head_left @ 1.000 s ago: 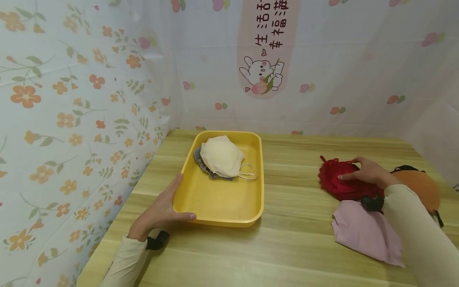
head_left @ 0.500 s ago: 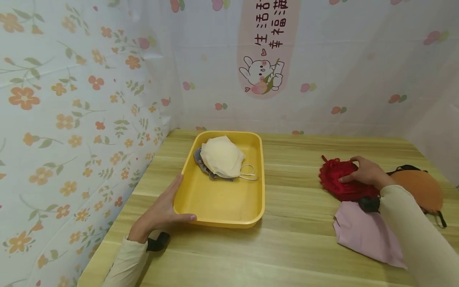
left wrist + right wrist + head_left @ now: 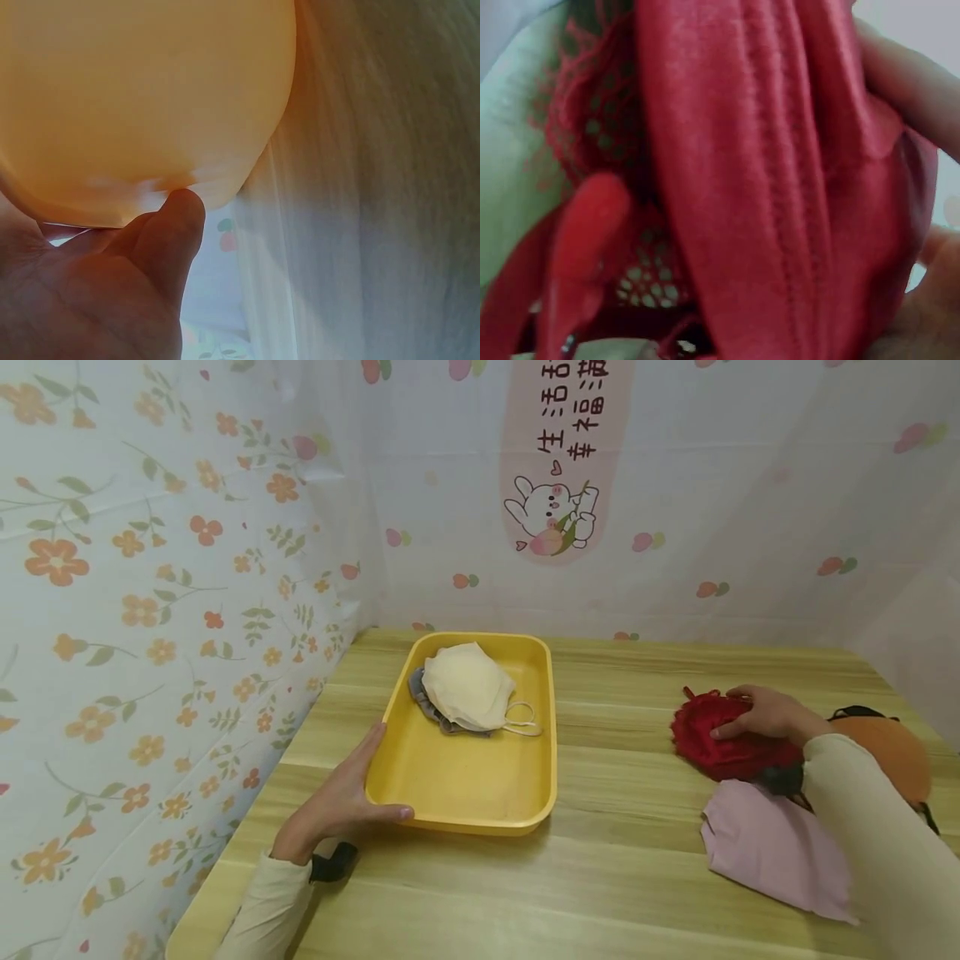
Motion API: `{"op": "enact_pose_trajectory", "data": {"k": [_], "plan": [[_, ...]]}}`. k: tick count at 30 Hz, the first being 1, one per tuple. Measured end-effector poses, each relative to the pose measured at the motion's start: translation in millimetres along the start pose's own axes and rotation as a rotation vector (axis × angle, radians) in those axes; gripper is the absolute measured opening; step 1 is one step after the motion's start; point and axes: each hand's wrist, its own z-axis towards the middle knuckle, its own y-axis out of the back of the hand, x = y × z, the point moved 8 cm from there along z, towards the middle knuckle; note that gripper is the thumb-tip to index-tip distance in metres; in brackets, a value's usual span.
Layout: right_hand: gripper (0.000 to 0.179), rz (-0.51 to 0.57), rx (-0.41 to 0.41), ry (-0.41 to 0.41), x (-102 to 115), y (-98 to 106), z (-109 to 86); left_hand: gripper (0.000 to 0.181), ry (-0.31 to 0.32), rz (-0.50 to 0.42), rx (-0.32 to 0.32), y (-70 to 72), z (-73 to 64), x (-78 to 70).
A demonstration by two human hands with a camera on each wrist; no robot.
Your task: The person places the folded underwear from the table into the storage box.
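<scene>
In the head view my left hand (image 3: 341, 802) spreads around the near-left corner of a yellow tray (image 3: 450, 825). Its thumb lies along the near rim and its fingers along the left side. The left wrist view has the thumb (image 3: 180, 232) against the tray's outer wall. At the right, my right hand (image 3: 768, 714) grips a red lace-edged bra (image 3: 697, 731) lying on the table. Close up, the right wrist view shows its smooth red fabric (image 3: 727, 165), lace and strap, with fingers at its right side. Inside the tray, a cream bra (image 3: 468, 685) lies over a grey one (image 3: 435, 710).
A folded pink garment (image 3: 772, 852) lies in front of the red bra. Right of it, an orange garment (image 3: 892, 752) with black straps is partly hidden by the right arm. Patterned curtains (image 3: 420, 493) border the wooden table (image 3: 600, 893) at the back and left.
The right hand and the red bra shift only slightly. The left hand and the tray stay in place; the head view itself moves a little.
</scene>
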Motion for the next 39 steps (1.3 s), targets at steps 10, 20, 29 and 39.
{"op": "enact_pose_trajectory", "data": {"k": [10, 20, 29, 39], "plan": [[0.089, 0.241, 0.040, 0.112, 15, 11, -10.2, 0.132, -0.009, 0.012, -0.013, -0.1, 0.0, 0.9], [0.067, 0.534, 0.044, 0.120, 25, 20, -21.0, 0.132, -0.002, 0.004, -0.013, -0.8, 0.2, 0.9], [0.055, 0.871, -0.058, 0.173, 60, 29, -24.9, 0.132, 0.000, 0.008, -0.017, 0.5, 0.2, 1.8], [0.048, 1.255, -0.104, 0.205, 119, 22, -32.2, 0.133, 0.015, -0.004, -0.013, 0.2, 1.7, 4.7]]}}
